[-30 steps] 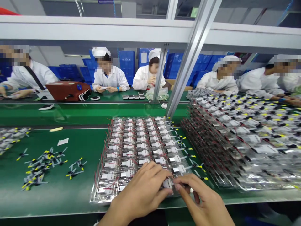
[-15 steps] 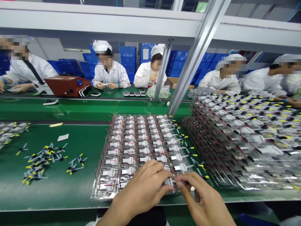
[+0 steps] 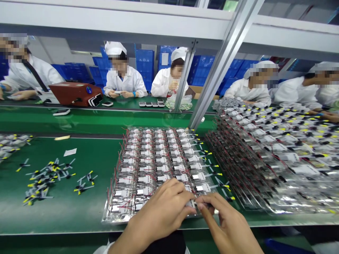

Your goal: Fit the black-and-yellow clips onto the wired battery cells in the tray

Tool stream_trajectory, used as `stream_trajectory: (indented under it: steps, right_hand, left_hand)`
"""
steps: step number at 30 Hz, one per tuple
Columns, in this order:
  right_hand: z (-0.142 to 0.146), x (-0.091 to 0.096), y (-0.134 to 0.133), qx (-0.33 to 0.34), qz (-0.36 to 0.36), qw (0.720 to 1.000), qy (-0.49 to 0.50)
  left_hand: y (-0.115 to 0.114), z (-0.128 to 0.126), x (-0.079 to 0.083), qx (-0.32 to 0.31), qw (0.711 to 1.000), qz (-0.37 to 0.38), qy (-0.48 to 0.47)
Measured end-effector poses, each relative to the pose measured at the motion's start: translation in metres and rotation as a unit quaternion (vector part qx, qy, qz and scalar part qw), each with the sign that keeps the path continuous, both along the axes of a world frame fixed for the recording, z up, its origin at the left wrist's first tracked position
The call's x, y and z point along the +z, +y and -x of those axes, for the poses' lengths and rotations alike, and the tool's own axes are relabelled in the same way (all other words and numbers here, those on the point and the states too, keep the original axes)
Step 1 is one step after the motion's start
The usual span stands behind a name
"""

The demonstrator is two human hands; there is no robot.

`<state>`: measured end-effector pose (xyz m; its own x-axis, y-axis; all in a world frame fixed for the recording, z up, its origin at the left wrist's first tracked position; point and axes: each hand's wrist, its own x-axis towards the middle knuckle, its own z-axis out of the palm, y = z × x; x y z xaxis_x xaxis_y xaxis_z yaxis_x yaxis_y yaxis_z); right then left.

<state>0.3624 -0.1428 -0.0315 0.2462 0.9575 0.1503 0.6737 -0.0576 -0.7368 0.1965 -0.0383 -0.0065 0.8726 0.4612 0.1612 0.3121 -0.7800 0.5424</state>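
- Left hand [image 3: 156, 211] and right hand [image 3: 227, 222] sit close together, fingertips meeting at a wired module [image 3: 191, 204] near the front right corner of a clear plastic tray [image 3: 106, 219]; whether they grip it is hidden by the fingers
- The tray lies on a green workbench [image 3: 66, 208], filled with rows of modules trailing red wires and yellow-tipped leads
- Right of the tray: tall stacks of matching loaded trays [image 3: 275, 162], almost touching it
- Left of the tray: a loose pile of black-and-yellow connectors [image 3: 45, 181], with a white slip of paper [image 3: 70, 152] just beyond
- Beyond the tray: an aluminium upright [image 3: 222, 67], a reddish-brown case [image 3: 75, 93], co-workers in white coats and caps [image 3: 124, 76] and blue crates [image 3: 144, 60]
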Motion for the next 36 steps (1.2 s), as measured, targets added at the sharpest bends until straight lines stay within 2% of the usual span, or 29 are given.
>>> stream_trajectory:
  steps: [3,7,13,21,25,31,36]
  right_hand:
    - [0.0038,0.0014,-0.0005,-0.025,-0.001,1.0,0.006]
    - [0.0046,0.002,0.0003,-0.025,0.001,1.0,0.01]
    - [-0.003,0.0022,0.0027,0.014,-0.011,1.0,-0.021]
    - [0.0022,0.0013,0.0012,-0.019,-0.018,1.0,0.004]
    - [-0.0014,0.0001,0.0023,0.008,-0.008,1.0,-0.012]
    - [0.0013,-0.0001,0.0015,-0.012,-0.012,1.0,0.0]
    - [0.0035,0.0018,0.0026,0.019,-0.014,1.0,-0.001]
  left_hand:
    - [0.0008,-0.0008,0.0012,0.0,1.0,-0.002,-0.006]
    - [0.0018,-0.0013,0.0018,-0.004,1.0,-0.002,0.001]
    - [0.0019,-0.0013,0.0003,-0.011,1.0,-0.006,-0.002]
    - [0.0038,-0.0032,0.0015,-0.016,0.999,-0.028,0.014]
    - [0.0028,-0.0021,0.0006,-0.01,0.999,-0.027,0.014]
    - [0.0002,-0.001,-0.0015,-0.004,1.0,-0.021,0.009]
    - [0.0002,-0.0004,-0.0002,-0.011,1.0,0.003,-0.004]
